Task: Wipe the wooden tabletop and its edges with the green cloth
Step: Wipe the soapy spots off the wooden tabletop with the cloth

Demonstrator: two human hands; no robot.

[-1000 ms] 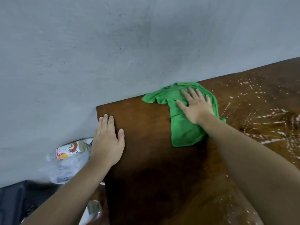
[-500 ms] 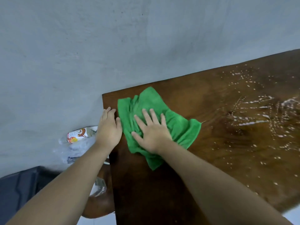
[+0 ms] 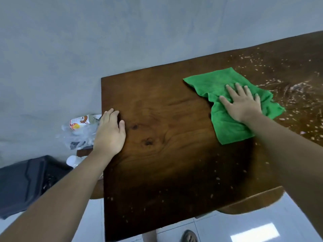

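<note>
The green cloth lies crumpled on the dark wooden tabletop, right of centre. My right hand presses flat on the cloth with spread, straight fingers. My left hand rests flat on the table's left edge, fingers together, holding nothing. White droplets and specks cover the tabletop to the right of the cloth and dot the near part.
A grey wall runs behind the table. Below the left edge sit a clear plastic bag with a labelled bottle and a black bin. White floor tiles and a foot show beneath the near edge.
My right hand has slid the cloth from the table's left corner back to the right. My left hand stays at the left edge. The view has shifted, showing more of the near tabletop.
</note>
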